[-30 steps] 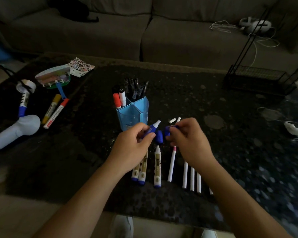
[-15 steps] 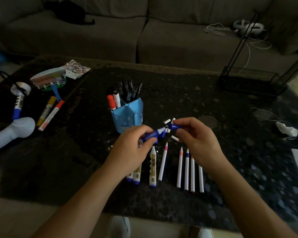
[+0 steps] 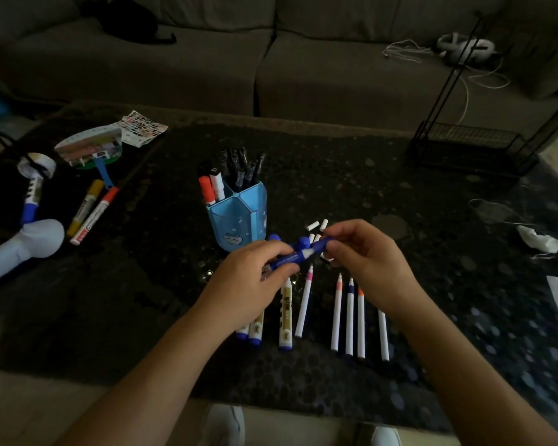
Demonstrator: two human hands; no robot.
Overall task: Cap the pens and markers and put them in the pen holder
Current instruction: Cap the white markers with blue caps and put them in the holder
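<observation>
My left hand (image 3: 255, 281) grips the barrel of a blue marker (image 3: 287, 259) whose white tip points right. My right hand (image 3: 368, 262) pinches a blue cap (image 3: 321, 243) right at that tip. The blue pen holder (image 3: 239, 217) stands just behind my hands, with black pens and a red and a white marker in it. Two more blue caps (image 3: 302, 243) lie by the holder. On the table under my hands lie uncapped thick markers (image 3: 285, 313) and several thin white pens (image 3: 348, 317). Small white caps (image 3: 316, 225) lie behind my right hand.
At the left lie a yellow marker (image 3: 86, 207), a red marker (image 3: 94, 217), a blue marker (image 3: 33, 197), tape, a white handheld fan (image 3: 20, 246) and a paper fan (image 3: 91, 149). A black wire rack (image 3: 471, 149) stands back right. A sofa runs behind the table.
My right hand brought the blue cap up to the marker's tip, and the marker now lies more level between my hands. The camera tipped slightly.
</observation>
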